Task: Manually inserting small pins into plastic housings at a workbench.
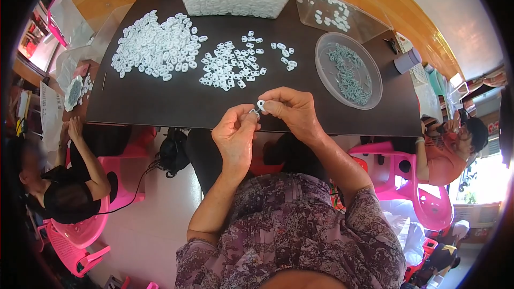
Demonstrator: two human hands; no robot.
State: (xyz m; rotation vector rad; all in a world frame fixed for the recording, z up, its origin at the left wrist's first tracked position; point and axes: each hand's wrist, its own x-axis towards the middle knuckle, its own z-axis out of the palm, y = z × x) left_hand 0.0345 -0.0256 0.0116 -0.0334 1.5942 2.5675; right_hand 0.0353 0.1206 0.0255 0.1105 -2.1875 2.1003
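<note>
Close together at the table's near edge, my two hands each pinch a small part. My right hand grips a white oval two-hole piece between thumb and fingertips. In my left hand is another small white piece, mostly covered by the thumb and fingers. A thin greyish sliver shows between the two pieces, too small to name surely. Beyond my hands lies a loose heap of white squarish two-hole pieces. A larger pile of white oval pieces spreads to its left.
A round clear tray holds grey-green screws. At the back stand a clear bin full of white pieces and a shallower clear box with a few. A grey cup stands at the right. People sit on pink chairs at both sides.
</note>
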